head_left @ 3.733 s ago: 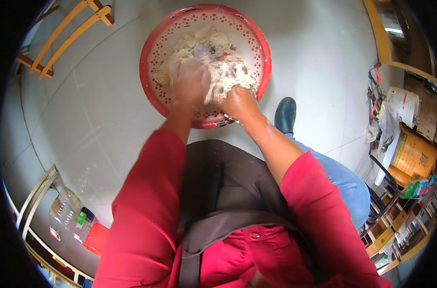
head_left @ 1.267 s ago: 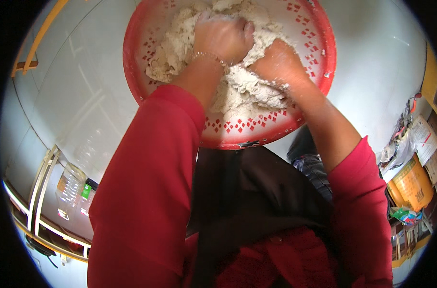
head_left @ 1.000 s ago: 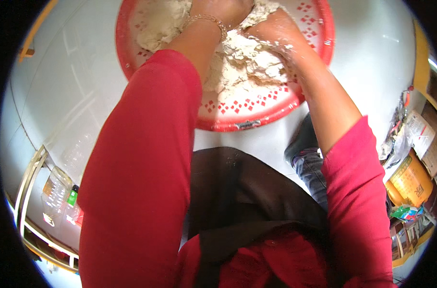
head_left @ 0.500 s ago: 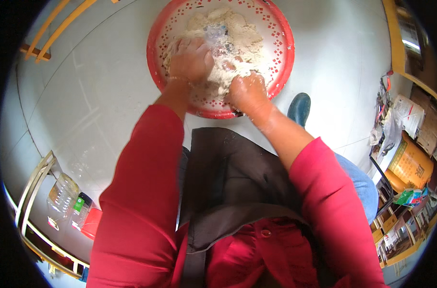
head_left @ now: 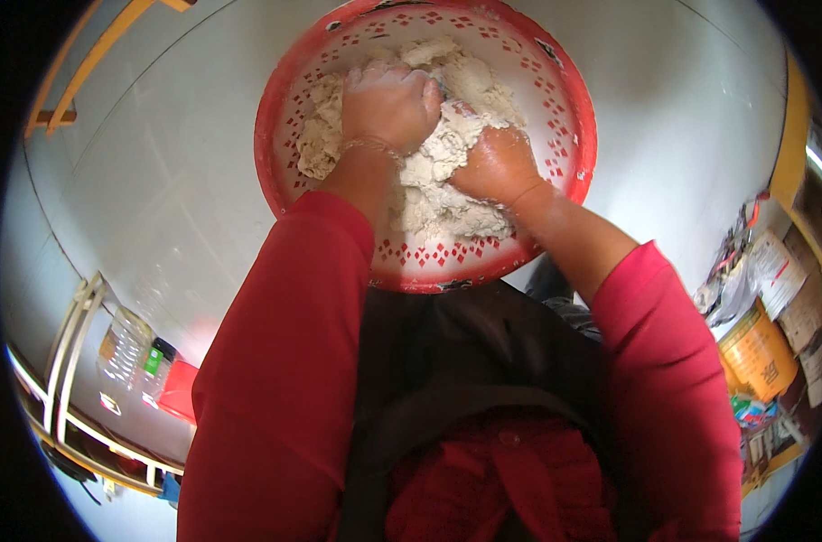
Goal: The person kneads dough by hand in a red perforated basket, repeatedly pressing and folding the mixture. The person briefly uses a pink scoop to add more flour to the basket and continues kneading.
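A wide red-rimmed enamel basin (head_left: 584, 126) with a pattern of small red diamonds holds pale, shaggy dough (head_left: 447, 212) in rough clumps. My left hand (head_left: 388, 107), its fingers curled, presses into the dough on the left side. Nearer to me and to the right, my right hand (head_left: 499, 167) is closed on another part of the dough, fingertips buried in it. Whitish flour or dough coats both hands. The fingers of each are partly hidden by the hand's back and the dough.
Pale floor tiles (head_left: 149, 208) surround the basin. At left stand a clear plastic bottle (head_left: 126, 348), a red container (head_left: 178, 390) and a pale rack (head_left: 72, 361). An orange-yellow bucket (head_left: 759, 352) and a white bag (head_left: 734, 289) are at right. My dark apron (head_left: 483, 361) hangs below the basin's near rim.
The basin appears larger and closer to my apron. Both hands are still in the dough, which now shows as thicker clumps. The dark shoe beside the basin is mostly out of sight.
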{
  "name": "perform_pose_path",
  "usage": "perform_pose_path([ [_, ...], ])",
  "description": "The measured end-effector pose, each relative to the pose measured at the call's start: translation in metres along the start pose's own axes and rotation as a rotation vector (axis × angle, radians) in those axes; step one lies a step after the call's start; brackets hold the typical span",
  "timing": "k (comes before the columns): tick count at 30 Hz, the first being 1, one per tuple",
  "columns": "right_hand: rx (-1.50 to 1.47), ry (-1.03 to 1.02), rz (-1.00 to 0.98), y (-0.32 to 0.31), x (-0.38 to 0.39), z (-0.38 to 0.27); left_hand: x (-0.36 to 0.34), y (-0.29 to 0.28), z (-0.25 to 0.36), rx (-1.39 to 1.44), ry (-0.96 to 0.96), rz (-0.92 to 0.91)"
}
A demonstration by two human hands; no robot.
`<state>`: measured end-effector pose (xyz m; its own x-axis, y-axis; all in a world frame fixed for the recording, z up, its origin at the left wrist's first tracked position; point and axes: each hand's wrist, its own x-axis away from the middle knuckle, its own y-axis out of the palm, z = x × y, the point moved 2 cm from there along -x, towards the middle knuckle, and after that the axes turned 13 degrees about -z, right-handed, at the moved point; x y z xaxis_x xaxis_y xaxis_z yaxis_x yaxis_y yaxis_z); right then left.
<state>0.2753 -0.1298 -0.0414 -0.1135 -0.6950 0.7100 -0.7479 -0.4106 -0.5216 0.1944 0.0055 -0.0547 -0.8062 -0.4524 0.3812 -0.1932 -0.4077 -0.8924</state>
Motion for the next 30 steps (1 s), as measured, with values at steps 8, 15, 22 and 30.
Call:
perform_pose_path([
  [8, -0.122, -0.365, -0.126, -0.014, -0.026, 0.026, -0.002, 0.015, -0.006, -0.026, 0.052, 0.157],
  [15, -0.164, -0.220, -0.350, -0.026, -0.033, 0.016, 0.009, -0.012, -0.004, 0.255, -0.030, 0.180],
  [22, 0.103, -0.597, -0.224, -0.079, -0.017, 0.008, 0.154, -0.007, 0.058, 1.812, -0.983, 0.710],
  [30, 0.360, -0.492, -0.220, -0.068, -0.111, -0.063, 0.155, 0.055, 0.115, 2.537, -1.427, 0.593],
])
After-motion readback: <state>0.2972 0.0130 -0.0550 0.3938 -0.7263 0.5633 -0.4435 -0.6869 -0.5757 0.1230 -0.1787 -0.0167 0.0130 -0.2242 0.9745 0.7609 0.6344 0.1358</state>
